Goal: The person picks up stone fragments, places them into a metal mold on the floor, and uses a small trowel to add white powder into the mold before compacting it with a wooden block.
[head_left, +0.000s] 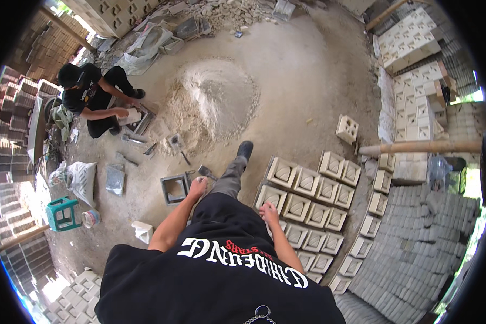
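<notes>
My left hand [198, 187], its fingers curled in, hangs just right of a dark square mould frame [165, 190]; I see nothing in it. Close by the hand, a trowel-like tool [206, 171] lies on the ground. On the other side of my legs, my right hand [268, 210] is loosely closed, with nothing visible in it. It overlaps in view the edge of a pale moulded vent block [271, 197], and I cannot tell whether they touch. Rows of similar blocks [317, 214] with a leaf-like relief extend to the right.
Ahead rises a pile of pale powder [217, 97], a small shovel [178, 147] at its near edge. At the left, a co-worker [89, 97] squats over another mould [141, 121]. A green stool [62, 213] and a sack [82, 181] stand left; a wooden pole [421, 147] juts in right.
</notes>
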`<act>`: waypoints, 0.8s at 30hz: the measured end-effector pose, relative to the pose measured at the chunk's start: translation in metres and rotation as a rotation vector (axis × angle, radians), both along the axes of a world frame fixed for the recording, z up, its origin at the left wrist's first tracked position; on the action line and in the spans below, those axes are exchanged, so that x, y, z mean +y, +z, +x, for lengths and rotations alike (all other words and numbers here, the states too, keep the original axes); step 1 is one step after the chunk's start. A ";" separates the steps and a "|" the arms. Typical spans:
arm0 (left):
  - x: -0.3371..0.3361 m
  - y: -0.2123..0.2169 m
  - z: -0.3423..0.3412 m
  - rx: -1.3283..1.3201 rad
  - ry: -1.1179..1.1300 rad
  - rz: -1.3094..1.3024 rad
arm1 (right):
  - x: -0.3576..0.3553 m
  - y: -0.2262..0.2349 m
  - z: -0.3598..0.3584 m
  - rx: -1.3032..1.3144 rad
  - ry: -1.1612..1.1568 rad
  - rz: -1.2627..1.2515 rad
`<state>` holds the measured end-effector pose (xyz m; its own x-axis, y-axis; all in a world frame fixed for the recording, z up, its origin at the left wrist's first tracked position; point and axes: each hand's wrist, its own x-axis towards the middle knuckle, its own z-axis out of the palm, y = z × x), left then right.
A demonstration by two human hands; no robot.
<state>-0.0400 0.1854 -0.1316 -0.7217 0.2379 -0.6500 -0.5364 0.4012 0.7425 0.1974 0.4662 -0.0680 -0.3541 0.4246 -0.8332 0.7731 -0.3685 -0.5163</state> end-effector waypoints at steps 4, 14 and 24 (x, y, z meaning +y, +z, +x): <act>0.043 -0.045 -0.053 -0.136 0.075 -0.165 | 0.098 0.010 -0.061 -0.043 0.002 0.032; 0.270 0.014 -0.274 0.085 -0.025 -0.143 | 0.333 0.026 -0.258 0.044 -0.041 0.169; 0.441 0.012 -0.422 -0.070 0.322 -0.095 | 0.551 -0.029 -0.518 0.184 0.401 0.458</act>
<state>-0.4616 0.6268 -0.1198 -0.7028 -0.0590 -0.7089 -0.6952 0.2684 0.6668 -0.3204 1.0172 -0.0972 -0.6794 0.5284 -0.5090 0.6890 0.2209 -0.6903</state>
